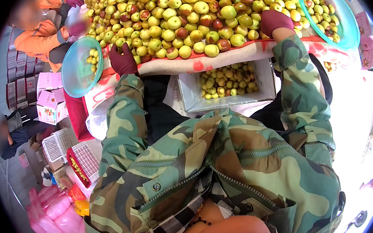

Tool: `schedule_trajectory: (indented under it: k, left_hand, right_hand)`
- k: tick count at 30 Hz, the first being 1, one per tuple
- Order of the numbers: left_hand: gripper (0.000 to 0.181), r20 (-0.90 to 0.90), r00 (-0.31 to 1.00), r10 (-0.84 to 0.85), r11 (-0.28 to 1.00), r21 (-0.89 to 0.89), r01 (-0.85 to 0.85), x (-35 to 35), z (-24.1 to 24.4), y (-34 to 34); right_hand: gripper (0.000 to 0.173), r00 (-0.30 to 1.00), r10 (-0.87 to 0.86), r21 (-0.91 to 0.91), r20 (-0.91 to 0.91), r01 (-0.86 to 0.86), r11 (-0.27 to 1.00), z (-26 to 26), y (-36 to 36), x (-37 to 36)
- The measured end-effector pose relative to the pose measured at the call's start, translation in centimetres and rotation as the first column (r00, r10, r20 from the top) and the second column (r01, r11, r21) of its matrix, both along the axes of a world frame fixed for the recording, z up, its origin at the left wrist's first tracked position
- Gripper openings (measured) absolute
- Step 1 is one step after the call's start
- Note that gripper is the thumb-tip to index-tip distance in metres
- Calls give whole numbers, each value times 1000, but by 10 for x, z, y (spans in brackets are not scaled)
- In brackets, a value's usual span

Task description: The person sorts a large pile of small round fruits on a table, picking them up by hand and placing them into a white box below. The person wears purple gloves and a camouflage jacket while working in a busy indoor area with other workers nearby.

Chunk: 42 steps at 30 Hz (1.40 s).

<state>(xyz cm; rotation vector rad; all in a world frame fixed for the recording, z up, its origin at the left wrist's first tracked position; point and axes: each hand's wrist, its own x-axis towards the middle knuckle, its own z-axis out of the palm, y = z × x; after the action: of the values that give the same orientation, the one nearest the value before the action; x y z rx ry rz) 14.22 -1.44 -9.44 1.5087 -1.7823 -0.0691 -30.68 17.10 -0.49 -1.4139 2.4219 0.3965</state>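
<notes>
Green, yellow and red-brown jujube fruits (181, 20) lie in a broad pile across the cloth-edged table (177, 65). My left hand (123, 60), in a maroon glove, rests at the pile's near left edge, thumb and fingers apart around nothing visible. In the same kind of glove, my right hand (276, 22) reaches onto the pile at the right; its fingers are bent down and partly hidden, so whether it holds a fruit does not show. A teal plastic basin (82, 67) with a few fruits stands left of my left hand. Another teal basin (346, 29), fuller, is at the upper right.
Below the table edge, a pale box (228, 107) holds more fruits. At the left sits a person in orange (41, 39) with maroon gloves; another person (12, 139) is lower left. Pink cartons (51, 106), white plastic crates (57, 144) and pink plastic bags (59, 208) are also at the left.
</notes>
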Motion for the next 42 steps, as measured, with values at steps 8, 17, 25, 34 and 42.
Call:
schedule_trajectory:
  k: [8, 17, 25, 34, 42]
  left_hand:
    - [52, 35, 999, 26, 1000, -14, -26, 13, -1, 3]
    - [51, 22, 1000, 0, 1000, -2, 0, 20, -3, 3]
    - [51, 58, 998, 15, 1000, 1, -15, 19, -5, -1]
    - [51, 74, 997, 21, 999, -26, -19, 16, -4, 0]
    - [51, 65, 997, 34, 999, -10, -33, 17, -4, 2]
  right_hand:
    - [31, 979, 196, 232, -62, -177, 956, -2, -13, 2]
    - [41, 1000, -24, -178, -6, 23, 984, 4, 24, 18]
    - [43, 995, -48, -560, 85, 88, 824, -17, 62, 18]
    - [41, 934, 44, -709, 354, 238, 663, -42, 69, -7]
    - [33, -357, 409, 107, 840, 848, 520, -23, 76, 4]
